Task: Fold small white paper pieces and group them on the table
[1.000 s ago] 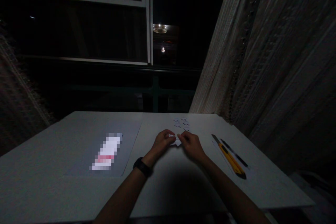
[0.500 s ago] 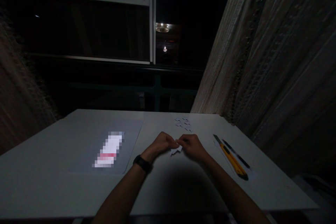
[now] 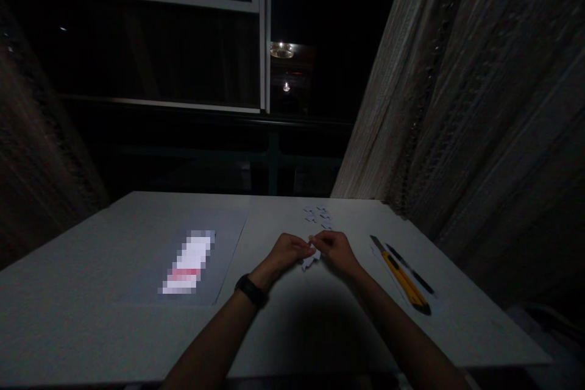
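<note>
My left hand (image 3: 291, 250), with a dark band on its wrist, pinches a small white piece of paper (image 3: 311, 260) from the left. From the right, my right hand (image 3: 336, 250) pinches the same paper, and the fingertips of both hands nearly meet. The paper has an irregular, pointed outline and hangs just below the fingers, over the table. My fingers hide its upper part. Just beyond my hands lie several small paper pieces (image 3: 310, 220) with dark marks, set out in two columns.
On the white table (image 3: 274, 341), a yellow utility knife (image 3: 404, 280) and a dark pen (image 3: 410, 268) lie to the right. A lit, blurred-out screen (image 3: 189, 262) rests on a pale sheet (image 3: 228, 244) at left. Curtains (image 3: 388, 103) and a window frame (image 3: 265, 30) stand behind.
The white paper has turned a little and shifted slightly right between my fingers. My left hand has moved slightly right, and both hands keep their pinch.
</note>
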### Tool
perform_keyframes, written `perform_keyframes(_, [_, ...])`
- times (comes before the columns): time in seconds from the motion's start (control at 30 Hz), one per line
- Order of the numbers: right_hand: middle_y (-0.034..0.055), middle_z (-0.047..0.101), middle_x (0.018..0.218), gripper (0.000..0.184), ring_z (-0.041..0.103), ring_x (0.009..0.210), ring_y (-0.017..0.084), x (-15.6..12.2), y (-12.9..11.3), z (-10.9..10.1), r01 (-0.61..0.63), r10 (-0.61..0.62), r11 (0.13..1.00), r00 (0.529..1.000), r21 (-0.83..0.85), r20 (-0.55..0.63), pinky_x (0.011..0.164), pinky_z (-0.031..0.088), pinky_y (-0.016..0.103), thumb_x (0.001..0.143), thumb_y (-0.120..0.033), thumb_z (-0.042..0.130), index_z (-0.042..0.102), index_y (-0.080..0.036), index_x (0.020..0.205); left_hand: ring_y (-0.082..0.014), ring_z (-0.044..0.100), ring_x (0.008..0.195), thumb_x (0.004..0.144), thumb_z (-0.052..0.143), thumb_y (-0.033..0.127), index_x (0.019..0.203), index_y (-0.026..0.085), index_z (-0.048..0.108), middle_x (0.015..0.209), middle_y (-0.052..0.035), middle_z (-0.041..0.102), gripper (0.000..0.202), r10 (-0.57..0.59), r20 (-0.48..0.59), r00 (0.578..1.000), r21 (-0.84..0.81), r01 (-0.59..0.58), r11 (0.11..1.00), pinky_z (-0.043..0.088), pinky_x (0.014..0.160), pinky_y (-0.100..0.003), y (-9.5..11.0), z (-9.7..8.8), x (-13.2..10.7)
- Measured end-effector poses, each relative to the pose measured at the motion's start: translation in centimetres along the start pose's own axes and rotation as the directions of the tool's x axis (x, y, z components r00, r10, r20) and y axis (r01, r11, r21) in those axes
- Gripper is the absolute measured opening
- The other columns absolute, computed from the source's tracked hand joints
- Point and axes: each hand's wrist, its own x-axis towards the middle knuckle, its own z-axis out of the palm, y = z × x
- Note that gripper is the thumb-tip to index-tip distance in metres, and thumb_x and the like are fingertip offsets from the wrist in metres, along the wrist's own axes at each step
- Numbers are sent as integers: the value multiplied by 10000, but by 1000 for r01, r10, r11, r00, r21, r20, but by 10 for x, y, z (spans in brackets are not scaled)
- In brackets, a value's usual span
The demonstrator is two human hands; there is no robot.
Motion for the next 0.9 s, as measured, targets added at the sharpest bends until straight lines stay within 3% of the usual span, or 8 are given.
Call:
perform_keyframes(0.23, [24, 637, 557, 191, 562, 547, 150, 0, -1, 0, -23, 26, 997, 999, -67, 43, 534, 410, 242, 695, -312, 593, 650, -156, 601, -83, 458, 473, 433, 765, 335, 545, 101, 639, 499, 3, 552, 289, -39, -67, 997, 39, 41, 998, 315, 484, -221, 1, 7, -1])
perform_keyframes(0.47, [13, 599, 548, 383, 564, 567, 144, 0, -3, -3, -29, 29, 994, 1000, 103, 2, 572, 437, 254, 759, -493, 485, 625, -153, 651, -78, 443, 453, 447, 764, 300, 474, 107, 606, 459, 6, 527, 252, -19, -243, 970, -81, 0, 997, 319, 470, -222, 4, 8, -3])
perform_keyframes(0.57, [3, 601, 580, 337, 572, 555, 139, -2, 0, -3, -103, 86, 962, 994, 253, 74, 553, 445, 252, 642, -482, 629, 588, -152, 694, -89, 467, 464, 444, 766, 294, 481, 106, 605, 482, -14, 551, 250, -9, -320, 947, -168, -48, 985, 341, 478, -227, 3, 6, -2])
perform_keyframes(0.67, [3, 611, 594, 344, 581, 549, 138, -3, 4, 1, -160, 126, 947, 983, 279, 136, 535, 438, 247, 525, -412, 734, 573, -148, 676, -93, 477, 468, 433, 770, 299, 478, 104, 607, 481, -19, 554, 258, 8, -356, 934, -193, -82, 978, 357, 488, -231, 3, 5, -1])
perform_keyframes(0.9, [26, 617, 519, 332, 583, 489, 147, -3, 5, 5, -218, 196, 939, 975, 266, 108, 495, 432, 255, 549, -427, 713, 578, -130, 613, -104, 502, 478, 440, 775, 363, 571, 98, 626, 528, -33, 585, 331, 34, -357, 933, -154, -95, 983, 369, 475, -231, 6, 8, -1])
